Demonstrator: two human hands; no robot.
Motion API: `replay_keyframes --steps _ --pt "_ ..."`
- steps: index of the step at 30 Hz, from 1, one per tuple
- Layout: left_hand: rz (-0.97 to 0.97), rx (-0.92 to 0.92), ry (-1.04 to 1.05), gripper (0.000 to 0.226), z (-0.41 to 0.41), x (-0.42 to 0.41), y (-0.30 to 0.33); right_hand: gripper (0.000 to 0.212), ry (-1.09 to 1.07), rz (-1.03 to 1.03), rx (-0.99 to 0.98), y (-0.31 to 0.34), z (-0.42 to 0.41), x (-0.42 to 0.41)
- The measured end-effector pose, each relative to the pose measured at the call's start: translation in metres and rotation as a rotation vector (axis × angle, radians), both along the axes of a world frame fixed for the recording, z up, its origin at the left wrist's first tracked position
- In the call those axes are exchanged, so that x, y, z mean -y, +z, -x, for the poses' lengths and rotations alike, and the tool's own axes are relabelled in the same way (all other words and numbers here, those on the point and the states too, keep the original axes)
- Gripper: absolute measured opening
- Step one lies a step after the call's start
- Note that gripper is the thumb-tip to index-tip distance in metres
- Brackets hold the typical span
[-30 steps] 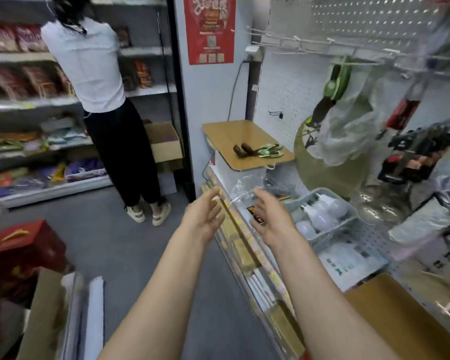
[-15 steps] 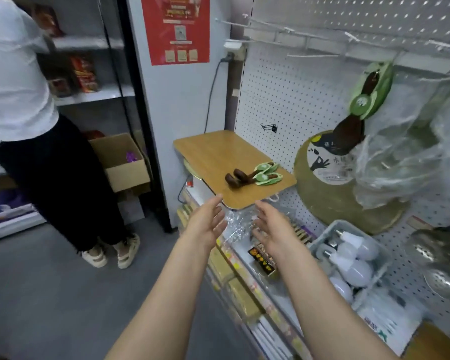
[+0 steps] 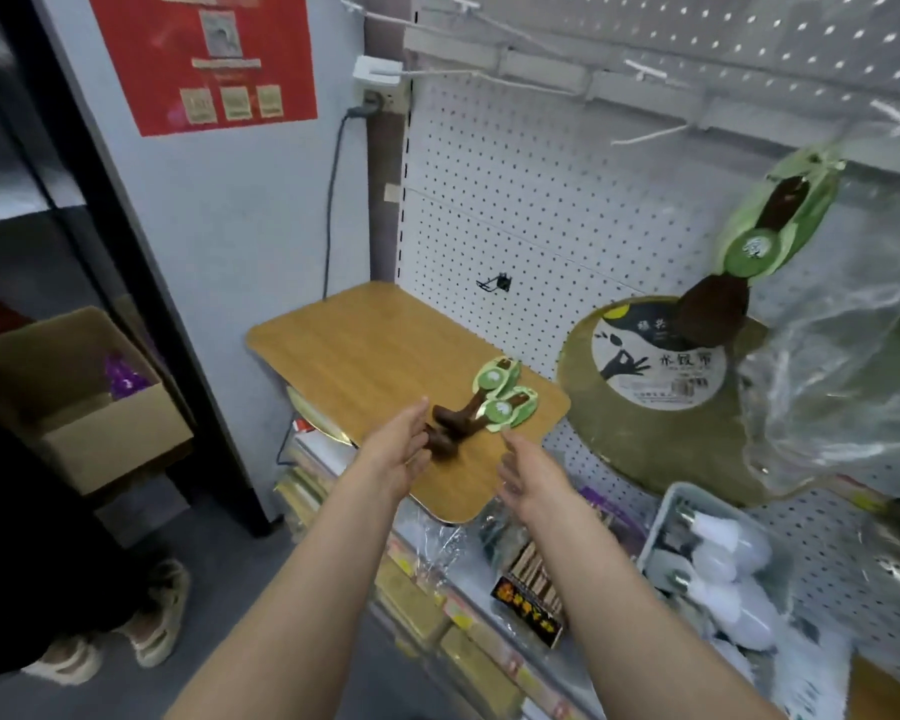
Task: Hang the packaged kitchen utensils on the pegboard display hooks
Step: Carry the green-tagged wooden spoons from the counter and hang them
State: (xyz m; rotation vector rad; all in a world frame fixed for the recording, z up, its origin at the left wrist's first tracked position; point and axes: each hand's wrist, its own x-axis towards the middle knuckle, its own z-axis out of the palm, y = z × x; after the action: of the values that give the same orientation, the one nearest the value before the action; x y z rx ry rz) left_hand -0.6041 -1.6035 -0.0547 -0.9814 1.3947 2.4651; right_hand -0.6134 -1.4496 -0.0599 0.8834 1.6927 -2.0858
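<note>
Your left hand (image 3: 404, 449) and right hand (image 3: 528, 472) are both open with relaxed fingers, holding nothing; the two packaged spoons (image 3: 481, 407) lie on the wooden shelf (image 3: 365, 350) just beyond them; take each by its green card so the hanging hole stays free for the empty hooks (image 3: 645, 135); the holes themselves are too small to make out.

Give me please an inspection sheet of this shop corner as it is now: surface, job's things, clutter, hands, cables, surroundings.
Surface: wooden shelf, against the pegboard.
Job's things: two packaged utensils lie on the shelf; one hung utensil on a hook.
Clutter: plastic bag, round mat, tray of bulbs.
Hands: left hand open, beside the utensil handles; right hand open, holding nothing.
Cables: grey cable from the wall socket.
Surroundings: cardboard box, red poster, another person's shoes.
</note>
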Motion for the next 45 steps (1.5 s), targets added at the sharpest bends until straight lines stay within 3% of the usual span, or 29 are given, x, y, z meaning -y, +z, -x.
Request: replay_keyframes --steps 4,7,9,16,19,22,31,35,41,45 --pt "0.051 0.017 -0.002 0.046 0.045 0.016 -0.005 0.057 -0.011 0.024 0.057 -0.014 0.050 0.015" --pt "0.115 0.028 -0.062 0.037 0.076 0.028 -0.006 0.042 -0.026 0.014 0.087 -0.022 0.083 0.024" --pt "0.152 0.033 -0.102 0.043 0.099 0.036 -0.013 0.031 -0.038 -0.003 0.088 -0.028 0.102 0.030" --pt "0.205 0.101 -0.319 0.049 0.179 0.046 -0.051 0.050 -0.079 -0.068 0.148 -0.062 0.151 0.048" --pt "0.191 0.128 -0.423 0.043 0.212 0.049 -0.063 0.035 -0.100 -0.102 0.191 -0.065 0.166 0.055" --pt "0.200 0.134 -0.551 0.039 0.250 0.052 -0.074 0.040 -0.149 -0.162 0.207 -0.071 0.180 0.064" --pt "0.308 0.139 -0.762 0.090 0.337 0.038 -0.149 0.043 -0.273 -0.183 0.308 -0.097 0.212 0.081" --pt "0.350 0.116 -0.821 0.067 0.359 0.028 -0.170 0.027 -0.354 -0.117 0.308 -0.093 0.224 0.085" --pt "0.296 0.084 -0.833 0.044 0.364 0.020 -0.151 0.043 -0.436 -0.051 0.276 -0.089 0.240 0.092" --pt "0.262 0.077 -0.818 0.032 0.362 0.020 -0.140 0.036 -0.513 0.025 0.255 -0.096 0.243 0.095"
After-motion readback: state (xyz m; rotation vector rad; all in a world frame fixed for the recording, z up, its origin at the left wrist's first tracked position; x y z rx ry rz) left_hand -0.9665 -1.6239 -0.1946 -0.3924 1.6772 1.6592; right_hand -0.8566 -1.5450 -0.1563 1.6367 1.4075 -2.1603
